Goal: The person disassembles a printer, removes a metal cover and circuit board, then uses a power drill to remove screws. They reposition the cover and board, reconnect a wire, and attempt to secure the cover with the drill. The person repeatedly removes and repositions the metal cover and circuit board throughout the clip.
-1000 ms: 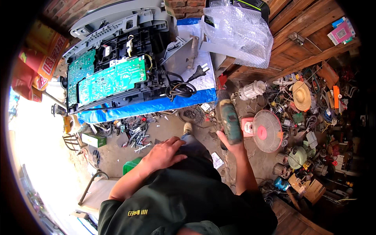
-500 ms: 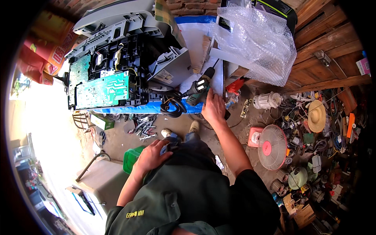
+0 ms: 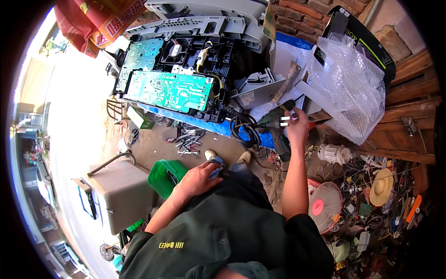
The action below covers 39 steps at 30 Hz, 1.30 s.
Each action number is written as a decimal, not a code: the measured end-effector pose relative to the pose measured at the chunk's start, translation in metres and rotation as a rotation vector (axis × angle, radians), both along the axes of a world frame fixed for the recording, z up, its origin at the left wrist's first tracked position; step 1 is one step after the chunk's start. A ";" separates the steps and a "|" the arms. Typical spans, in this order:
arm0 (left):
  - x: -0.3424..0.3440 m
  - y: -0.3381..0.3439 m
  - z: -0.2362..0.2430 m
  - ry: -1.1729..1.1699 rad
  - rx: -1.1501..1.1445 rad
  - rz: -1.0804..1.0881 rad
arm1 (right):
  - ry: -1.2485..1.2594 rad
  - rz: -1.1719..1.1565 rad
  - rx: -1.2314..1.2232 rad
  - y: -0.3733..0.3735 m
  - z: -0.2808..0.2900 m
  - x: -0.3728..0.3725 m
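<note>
A corded power drill (image 3: 278, 139), dark green and black, lies at the front edge of the blue-covered worktop. My right hand (image 3: 298, 128) has its fingers bent around the drill's front end, by the chuck. Beside those fingers sit the pale pins of a plug (image 3: 285, 121), and the coiled black cord (image 3: 245, 130) hangs to the left. My left hand (image 3: 200, 179) rests against the front of my body at the waist, fingers stretched out and holding nothing visible. Left of the drill stands an opened machine with green circuit boards (image 3: 169, 89) and a small fan (image 3: 174, 51).
Bubble wrap (image 3: 346, 88) covers the worktop's right end near a wooden door (image 3: 409, 125). Wrenches (image 3: 189, 139) lie on the floor by a green bin (image 3: 162, 179). A pink fan (image 3: 325, 207), a motor (image 3: 334, 153) and a straw hat (image 3: 382, 187) lie among clutter at right.
My right hand has moved from the drill's body toward its chuck, its fingers now bent round it. The view has swung left, shifting the scene rightward. My left hand stays at my waist.
</note>
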State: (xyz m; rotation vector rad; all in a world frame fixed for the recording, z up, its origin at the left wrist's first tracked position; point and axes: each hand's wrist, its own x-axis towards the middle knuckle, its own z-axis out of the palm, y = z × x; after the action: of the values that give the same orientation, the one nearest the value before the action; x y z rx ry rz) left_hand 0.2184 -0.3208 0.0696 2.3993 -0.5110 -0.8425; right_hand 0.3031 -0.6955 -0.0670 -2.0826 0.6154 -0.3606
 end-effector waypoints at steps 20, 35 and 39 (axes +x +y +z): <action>0.018 0.030 -0.009 0.026 -0.010 0.064 | 0.094 -0.051 -0.119 -0.006 -0.005 0.110; 0.089 0.060 0.001 -0.072 -0.023 -0.255 | -0.257 -0.100 -0.510 0.040 0.170 -0.129; 0.107 0.070 0.031 -0.072 -0.142 -0.342 | -0.235 -0.095 -0.449 0.021 0.261 -0.200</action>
State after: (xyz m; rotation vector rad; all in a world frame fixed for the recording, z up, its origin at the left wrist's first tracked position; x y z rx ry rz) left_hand 0.3257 -0.2513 0.1003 2.2515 -0.9959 -0.8299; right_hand 0.1031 -0.6742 0.1938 -2.3880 0.5264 -0.8507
